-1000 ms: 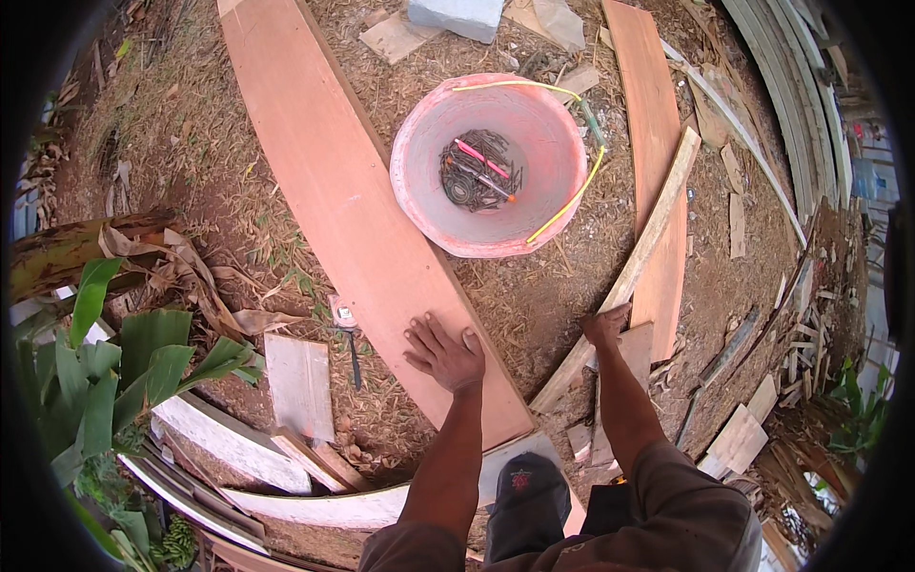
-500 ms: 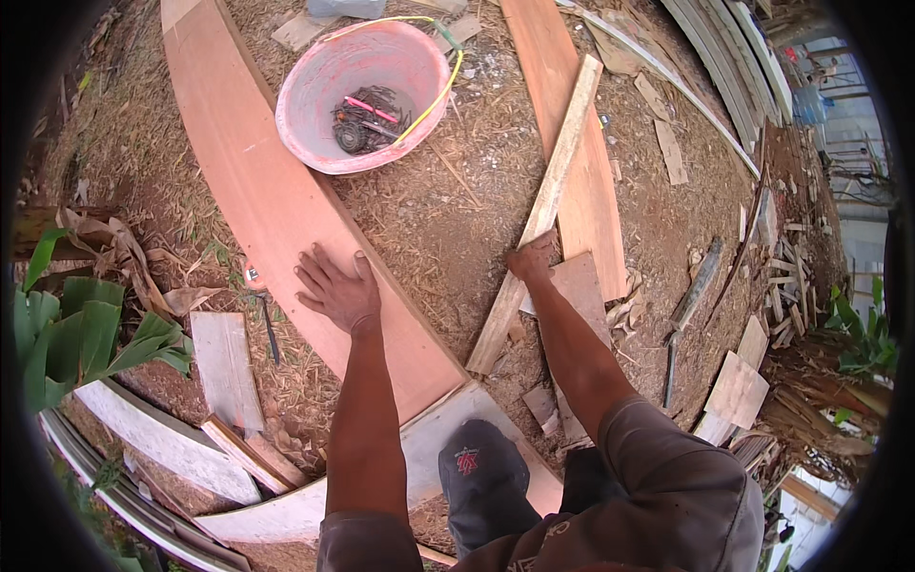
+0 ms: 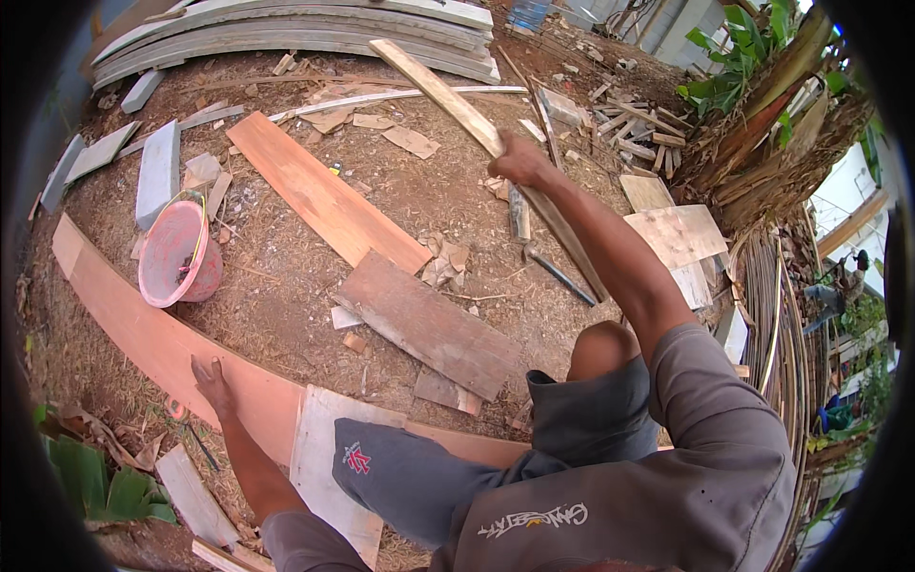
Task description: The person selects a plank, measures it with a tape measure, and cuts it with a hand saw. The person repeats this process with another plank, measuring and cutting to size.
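A long reddish-brown plank [image 3: 133, 315] runs along the ground at the left, and my left hand [image 3: 217, 389] rests on its upper face with the fingers spread. Out to the right, my right hand [image 3: 519, 159] is closed around a long, narrow wooden batten [image 3: 434, 91]. The batten's far end points up and left; its lower end reaches down past my forearm toward my knee. A pale grey board [image 3: 319, 434] overlaps the plank's near end, with my left leg over it. A hammer [image 3: 560, 275] with a dark handle lies below the batten.
A pink bucket [image 3: 208, 272] stands just beyond the plank. Another orange-brown plank [image 3: 329, 195] and a weathered board [image 3: 429, 324] lie in the middle. Long boards [image 3: 295, 38] are stacked at the back, wood scraps [image 3: 639, 133] are piled at the right, and a banana trunk [image 3: 777, 124] stands there.
My view has turned to the right. My right hand has carried the batten rightward, off the orange-brown plank. My left hand stays flat on the long plank.
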`<state>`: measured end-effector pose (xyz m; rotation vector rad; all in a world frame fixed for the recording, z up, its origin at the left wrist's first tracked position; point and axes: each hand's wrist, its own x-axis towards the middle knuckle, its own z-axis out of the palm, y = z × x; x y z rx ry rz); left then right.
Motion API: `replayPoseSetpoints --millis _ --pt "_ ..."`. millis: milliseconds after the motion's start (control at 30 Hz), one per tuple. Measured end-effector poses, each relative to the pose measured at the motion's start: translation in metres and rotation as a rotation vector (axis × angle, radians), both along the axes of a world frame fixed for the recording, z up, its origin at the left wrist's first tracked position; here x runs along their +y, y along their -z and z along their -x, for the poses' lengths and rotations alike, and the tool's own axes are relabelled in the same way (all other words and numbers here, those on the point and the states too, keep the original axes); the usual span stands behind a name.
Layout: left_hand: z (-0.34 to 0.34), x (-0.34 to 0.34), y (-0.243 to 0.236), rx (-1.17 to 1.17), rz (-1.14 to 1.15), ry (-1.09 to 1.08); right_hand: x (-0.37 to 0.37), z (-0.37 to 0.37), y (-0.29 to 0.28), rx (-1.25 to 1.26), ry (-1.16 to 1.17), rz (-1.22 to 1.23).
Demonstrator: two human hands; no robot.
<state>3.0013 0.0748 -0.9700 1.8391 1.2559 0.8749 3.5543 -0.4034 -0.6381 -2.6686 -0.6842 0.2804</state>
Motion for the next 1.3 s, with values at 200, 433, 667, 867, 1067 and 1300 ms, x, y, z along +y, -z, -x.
replayPoseSetpoints --millis 200,433,667,867,1067,1300 --pt "0.03 -0.1 -0.028 -0.025 0.156 0.369 -0.29 0.066 -0.049 -0.195 0.252 0.04" --pt "0.108 -0.21 -0.05 0.039 0.065 0.177 -0.447 0.139 0.148 -0.039 0.584 -0.483" --pt "0.216 -0.283 -0.085 0.016 0.25 -0.183 -0.461 0.098 0.271 0.071 0.878 -0.133" --pt "0.249 -0.347 -0.143 0.089 0.35 -0.24 -0.427 0.047 0.332 0.106 0.868 0.051" --pt "0.25 -0.381 -0.2 0.112 0.456 -0.166 -0.266 -0.079 0.354 0.02 0.456 -0.242" --pt "0.226 -0.382 -0.251 0.531 0.146 -0.209 -0.146 -0.156 0.371 0.229 0.458 -0.003"
